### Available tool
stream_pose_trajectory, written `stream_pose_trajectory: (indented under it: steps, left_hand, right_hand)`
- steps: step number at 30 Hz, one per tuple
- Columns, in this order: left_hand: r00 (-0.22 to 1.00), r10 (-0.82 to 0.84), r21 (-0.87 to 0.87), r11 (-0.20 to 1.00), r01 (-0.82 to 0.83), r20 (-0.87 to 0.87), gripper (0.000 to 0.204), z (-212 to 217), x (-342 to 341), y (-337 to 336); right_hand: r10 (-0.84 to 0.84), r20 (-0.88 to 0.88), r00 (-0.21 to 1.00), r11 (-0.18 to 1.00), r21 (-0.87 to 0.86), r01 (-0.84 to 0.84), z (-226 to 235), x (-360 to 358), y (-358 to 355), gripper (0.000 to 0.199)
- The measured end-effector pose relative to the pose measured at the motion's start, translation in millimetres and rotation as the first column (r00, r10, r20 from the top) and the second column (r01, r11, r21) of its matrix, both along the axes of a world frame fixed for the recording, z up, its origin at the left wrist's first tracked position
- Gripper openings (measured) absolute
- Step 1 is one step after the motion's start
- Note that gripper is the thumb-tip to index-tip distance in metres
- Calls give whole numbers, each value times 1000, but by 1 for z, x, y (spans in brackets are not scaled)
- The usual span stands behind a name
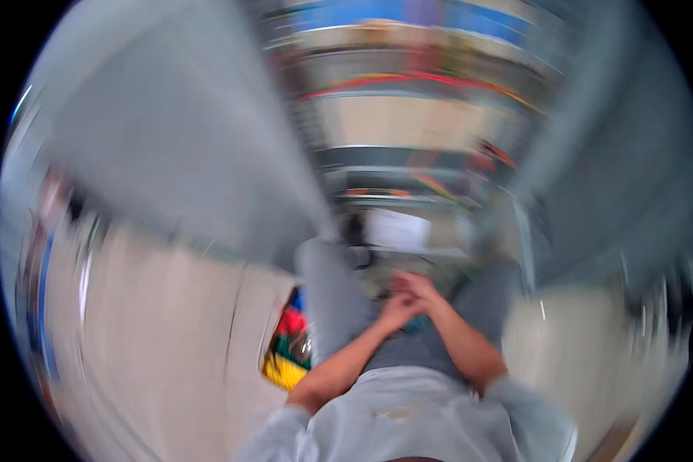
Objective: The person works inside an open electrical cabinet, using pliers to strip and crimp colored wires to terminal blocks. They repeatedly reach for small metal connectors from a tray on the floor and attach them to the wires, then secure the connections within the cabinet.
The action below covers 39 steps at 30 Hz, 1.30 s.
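My left hand (400, 309) and my right hand (415, 286) meet between my knees, one lying across the other. Motion blur smears the fingers, and the overlap partly hides them, so I cannot tell how they are bent. No held thing shows in either hand. A small teal patch (416, 324) shows just below the hands, too blurred to name. Beyond them lies a white sheet (397, 230), seemingly paper, on a low surface.
Beside my left leg stands a container (267, 356) with red, green and yellow things in it. Large grey panels rise at the left (177, 131) and right (608, 169). Straight ahead is a blurred rack-like structure (408, 162) with red and yellow lines.
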State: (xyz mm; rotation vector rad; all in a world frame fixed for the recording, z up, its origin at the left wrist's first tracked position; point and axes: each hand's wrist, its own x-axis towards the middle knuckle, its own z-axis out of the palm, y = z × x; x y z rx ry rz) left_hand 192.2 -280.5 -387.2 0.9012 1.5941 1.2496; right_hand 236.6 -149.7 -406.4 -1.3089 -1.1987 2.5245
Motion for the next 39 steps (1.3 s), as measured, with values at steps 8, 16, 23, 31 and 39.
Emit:
stream_pose_trajectory:
  steps: [8,16,23,31,39]
  left_hand:
    - [952,59,-62,997,-43,301,36,17,15,-51]
    - [890,-100,-9,993,116,445,34,9,-6,15]
    - [889,-42,-17,998,56,455,44,2,-22,9]
    - [828,-55,-19,997,79,558,47,10,-45,0]
    - [775,-172,96,985,143,609,41,22,-58,-6]
  right_hand:
    - [97,-24,995,905,418,-78,2,4,-58,42]
    - [-51,127,991,893,450,-12,-19,-4,14,39]
    - [-67,277,959,747,650,-136,-3,-27,-2,44]
    - [-10,237,972,748,646,-150,3,-58,-2,39]
    - [53,194,980,596,781,-187,32,-68,-5,32]
